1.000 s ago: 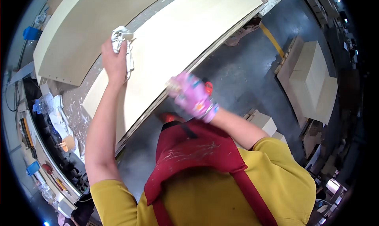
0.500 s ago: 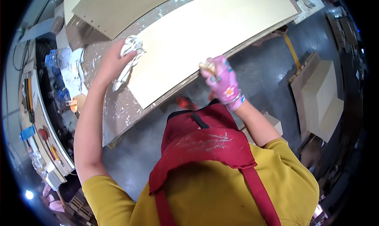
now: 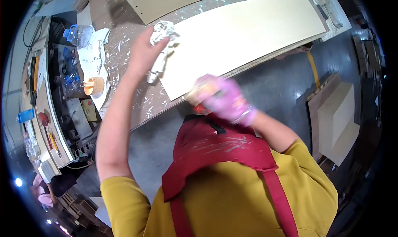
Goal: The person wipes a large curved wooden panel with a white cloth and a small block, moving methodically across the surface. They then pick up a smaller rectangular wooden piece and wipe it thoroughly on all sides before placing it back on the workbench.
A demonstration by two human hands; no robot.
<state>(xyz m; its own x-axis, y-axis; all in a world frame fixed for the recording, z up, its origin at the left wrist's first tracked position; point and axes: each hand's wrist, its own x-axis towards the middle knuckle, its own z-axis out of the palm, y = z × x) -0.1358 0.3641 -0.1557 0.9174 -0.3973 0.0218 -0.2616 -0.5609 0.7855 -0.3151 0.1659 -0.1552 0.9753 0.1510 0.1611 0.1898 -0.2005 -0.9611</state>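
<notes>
A long cream-coloured board (image 3: 244,34) lies flat on a paint-spattered workbench. At its left end my bare left hand (image 3: 145,50) is closed on a crumpled white cloth (image 3: 163,32), which rests against the board's end. My right hand (image 3: 226,98), in a pink flowered glove, is at the near edge by the board's left corner. It is smeared by motion, but its fingers are closed round a small tan pad (image 3: 201,92). The pad's exact kind and whether it touches the edge cannot be made out.
Behind the board lies a brown panel (image 3: 166,3) with small holes. An orange-rimmed cup (image 3: 96,86) and a clear jug (image 3: 78,35) stand left on a stained white sheet (image 3: 94,56). Pale panels (image 3: 338,117) lean at the right. Another person (image 3: 43,191) is at the far lower left.
My gloved right hand has slid leftward along the near edge to the board's left corner, taking the pad with it. My left hand keeps the cloth at the board's end. The view has shifted.
</notes>
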